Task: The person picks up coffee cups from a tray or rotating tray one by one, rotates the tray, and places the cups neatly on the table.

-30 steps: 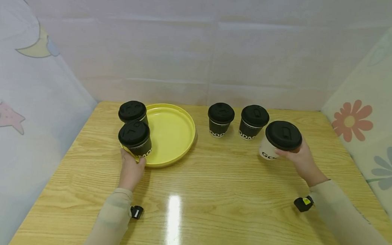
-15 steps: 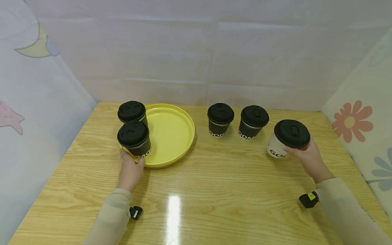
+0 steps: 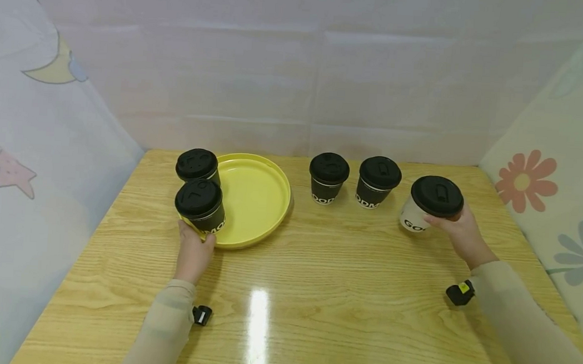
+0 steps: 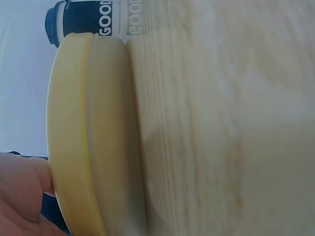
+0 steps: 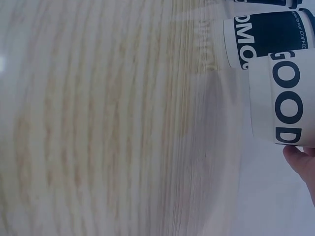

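Fingers of the right hand (image 3: 461,237) curl round the white cup (image 3: 414,213) from its right, thumb across the near side, and its base looks held just clear of the surface (image 3: 324,295). Its long axis runs close to upright, the black lid (image 3: 437,195) above the fingers. To their left stand the middle cup (image 3: 378,182) and, further off, the short cup (image 3: 328,178); room lies toward the person, and the surface's right edge runs past the knuckles.

Fingers of the left hand (image 3: 194,254) appear to grip the low part of the dark cup (image 3: 208,220), thumb against the rim of the yellow plate (image 3: 252,202); how far they wrap it is hidden. The back cup (image 3: 196,166) sits just beyond it, away from these fingers. To their right the plate leaves room, then a gap of surface before the short cup
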The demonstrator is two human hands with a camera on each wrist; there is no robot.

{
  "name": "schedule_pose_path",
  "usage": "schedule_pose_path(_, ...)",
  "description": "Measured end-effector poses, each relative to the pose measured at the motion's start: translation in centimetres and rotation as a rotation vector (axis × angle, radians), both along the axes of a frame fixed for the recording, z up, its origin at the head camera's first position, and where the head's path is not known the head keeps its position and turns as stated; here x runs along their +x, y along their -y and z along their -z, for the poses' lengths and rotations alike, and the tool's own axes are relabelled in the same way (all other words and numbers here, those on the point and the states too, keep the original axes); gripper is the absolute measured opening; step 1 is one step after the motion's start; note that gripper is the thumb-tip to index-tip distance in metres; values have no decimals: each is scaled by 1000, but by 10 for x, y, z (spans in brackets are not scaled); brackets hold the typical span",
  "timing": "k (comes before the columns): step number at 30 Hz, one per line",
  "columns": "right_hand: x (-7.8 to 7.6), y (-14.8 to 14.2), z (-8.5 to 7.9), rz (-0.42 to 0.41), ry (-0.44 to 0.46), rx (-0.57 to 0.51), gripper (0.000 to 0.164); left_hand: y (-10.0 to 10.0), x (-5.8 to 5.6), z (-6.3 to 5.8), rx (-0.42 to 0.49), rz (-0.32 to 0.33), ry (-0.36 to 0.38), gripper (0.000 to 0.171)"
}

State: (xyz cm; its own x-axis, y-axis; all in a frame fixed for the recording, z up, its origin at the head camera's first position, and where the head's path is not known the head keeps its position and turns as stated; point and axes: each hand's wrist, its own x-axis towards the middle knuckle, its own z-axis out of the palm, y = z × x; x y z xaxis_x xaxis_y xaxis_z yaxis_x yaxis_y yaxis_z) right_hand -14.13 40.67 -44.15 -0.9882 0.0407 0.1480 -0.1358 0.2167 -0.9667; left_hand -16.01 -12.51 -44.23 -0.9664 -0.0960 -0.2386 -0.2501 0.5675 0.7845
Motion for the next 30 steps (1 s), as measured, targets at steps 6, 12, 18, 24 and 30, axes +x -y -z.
schedule_pose_path(6,-4,-4,2,-18,10,-53,63,0,-1,1,-10,-3,-1,85)
schedule_pose_path(12,-8,-7,4,-13,28,-4,66,1,-3,1,-1,-6,-2,85)
schedule_pose_path(18,-14,-11,8,-8,20,12,67,0,-3,0,-6,-6,2,85)
schedule_pose_path(24,-21,-14,8,12,34,24,66,1,-3,0,-11,-1,12,85)
schedule_pose_path(30,-27,-18,7,18,97,28,68,2,-3,1,-12,-3,10,85)
